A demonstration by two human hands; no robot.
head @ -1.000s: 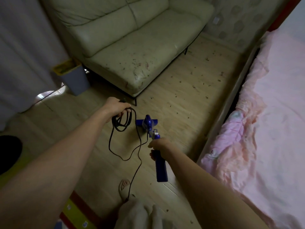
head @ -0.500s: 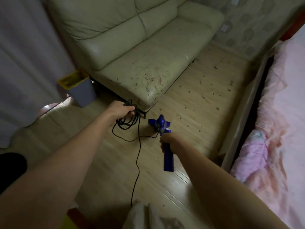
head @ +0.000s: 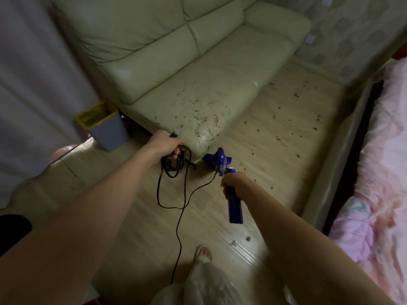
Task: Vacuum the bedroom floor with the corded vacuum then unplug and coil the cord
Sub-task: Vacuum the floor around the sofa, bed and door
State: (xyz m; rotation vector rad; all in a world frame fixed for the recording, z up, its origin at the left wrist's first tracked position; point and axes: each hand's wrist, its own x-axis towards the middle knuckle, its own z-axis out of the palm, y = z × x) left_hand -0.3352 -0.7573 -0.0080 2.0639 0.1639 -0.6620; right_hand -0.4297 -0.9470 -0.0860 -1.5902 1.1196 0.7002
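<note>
Both hands' grip unchanged; vacuum (head: 218, 160) nearer sofa (head: 198, 84) corner.

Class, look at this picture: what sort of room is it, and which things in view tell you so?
Most likely a bedroom with a sitting corner: a bed under rumpled pink bedding, a cream leather sofa, and a debris-strewn pale wood-plank floor.

My left hand (head: 166, 143) grips coiled cord (head: 174, 166); my right hand (head: 234, 181) holds the blue vacuum (head: 222, 161) by the sofa (head: 198, 84) corner, debris on the floor (head: 286, 133).
</note>
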